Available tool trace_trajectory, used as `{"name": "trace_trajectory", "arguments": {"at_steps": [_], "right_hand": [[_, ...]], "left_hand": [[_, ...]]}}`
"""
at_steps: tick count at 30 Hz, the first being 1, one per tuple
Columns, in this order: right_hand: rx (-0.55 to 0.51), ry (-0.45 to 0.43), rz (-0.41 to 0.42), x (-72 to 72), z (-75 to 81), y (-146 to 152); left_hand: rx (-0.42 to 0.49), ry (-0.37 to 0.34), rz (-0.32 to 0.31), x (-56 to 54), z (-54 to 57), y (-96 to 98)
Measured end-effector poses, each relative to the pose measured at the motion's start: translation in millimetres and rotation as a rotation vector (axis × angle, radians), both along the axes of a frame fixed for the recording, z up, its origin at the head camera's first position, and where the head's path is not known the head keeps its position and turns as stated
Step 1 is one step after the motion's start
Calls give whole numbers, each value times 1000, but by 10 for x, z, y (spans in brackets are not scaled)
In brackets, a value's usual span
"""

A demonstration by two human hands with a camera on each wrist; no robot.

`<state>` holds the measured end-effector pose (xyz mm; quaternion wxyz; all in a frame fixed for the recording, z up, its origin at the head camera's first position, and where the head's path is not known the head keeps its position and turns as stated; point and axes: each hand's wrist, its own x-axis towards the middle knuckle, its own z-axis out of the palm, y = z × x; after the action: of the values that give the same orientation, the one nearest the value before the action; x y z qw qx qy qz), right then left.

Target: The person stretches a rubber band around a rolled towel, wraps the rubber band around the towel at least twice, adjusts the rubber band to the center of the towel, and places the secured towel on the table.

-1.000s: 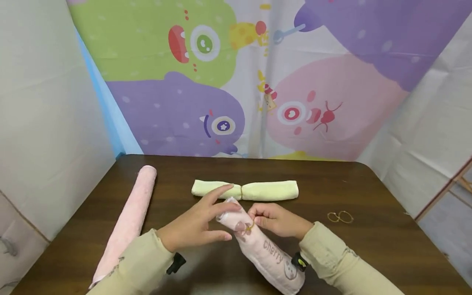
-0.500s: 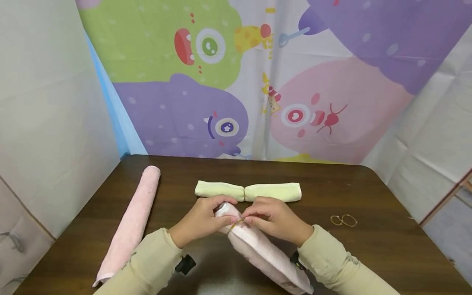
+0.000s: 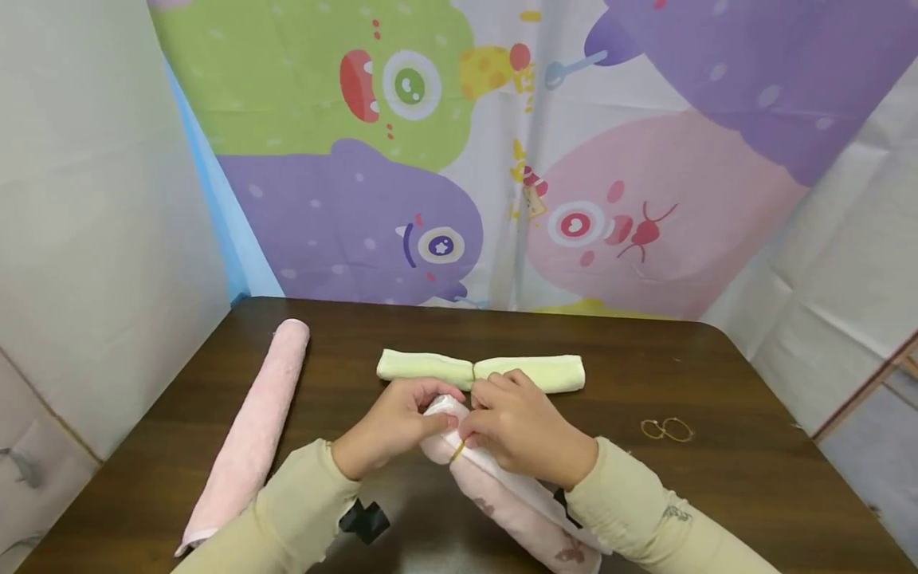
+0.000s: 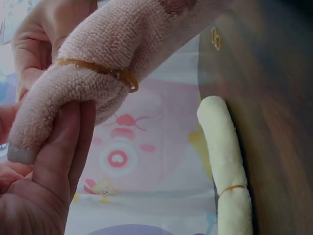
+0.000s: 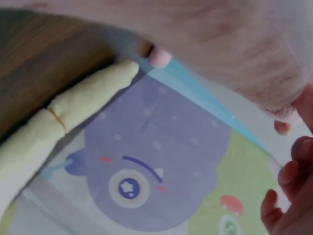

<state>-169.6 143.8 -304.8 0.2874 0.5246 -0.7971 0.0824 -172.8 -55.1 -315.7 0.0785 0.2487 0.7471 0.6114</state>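
A rolled pink towel (image 3: 502, 498) slants between my hands, with a yellow rubber band (image 3: 457, 451) round it near its upper end. In the left wrist view the rubber band (image 4: 98, 68) crosses the terry cloth, a small loop sticking out at one side. My left hand (image 3: 394, 418) grips the towel's short end beyond the band, thumb on top. My right hand (image 3: 527, 430) holds the towel from the other side, curled fingers right beside the band. The right wrist view shows several bent fingertips (image 5: 291, 171) below the towel.
A rolled light-yellow towel (image 3: 531, 373), banded at its middle, lies behind my hands. Another pink towel roll (image 3: 251, 430) lies along the left. Two loose rubber bands (image 3: 667, 430) rest on the brown table (image 3: 753, 494) at right. A cartoon-print curtain (image 3: 344, 207) hangs behind.
My left hand has moved from open fingers over the towel's end to gripping it. The band, earlier pulled by my right fingers, now sits round the towel. The towel has rolled, hiding its lettering.
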Motion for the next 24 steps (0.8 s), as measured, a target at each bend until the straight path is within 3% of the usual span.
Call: {"name": "trace_trajectory", "arguments": {"at_steps": [5, 10, 13, 15, 17, 19, 20, 24], "right_hand": [[73, -78, 23, 31, -28, 42], [14, -173, 95, 42, -157, 219], [-52, -223, 104, 79, -262, 308], [-99, -242, 95, 112, -339, 335], [-145, -288, 74, 134, -398, 346], [-206, -400, 65, 118, -432, 356], [-236, -478, 61, 95, -438, 364], [-338, -865, 85, -52, -419, 409]], "left_hand": [[-46, 58, 51, -24, 40, -8], [-59, 107, 131, -64, 111, -78], [-33, 76, 205, -84, 174, -145], [-10, 47, 216, -92, 178, -175], [-18, 32, 173, -92, 160, -191], [-53, 67, 94, -91, 123, -199], [-78, 101, 46, -94, 103, -207], [-153, 342, -135, -119, 64, -275]]}}
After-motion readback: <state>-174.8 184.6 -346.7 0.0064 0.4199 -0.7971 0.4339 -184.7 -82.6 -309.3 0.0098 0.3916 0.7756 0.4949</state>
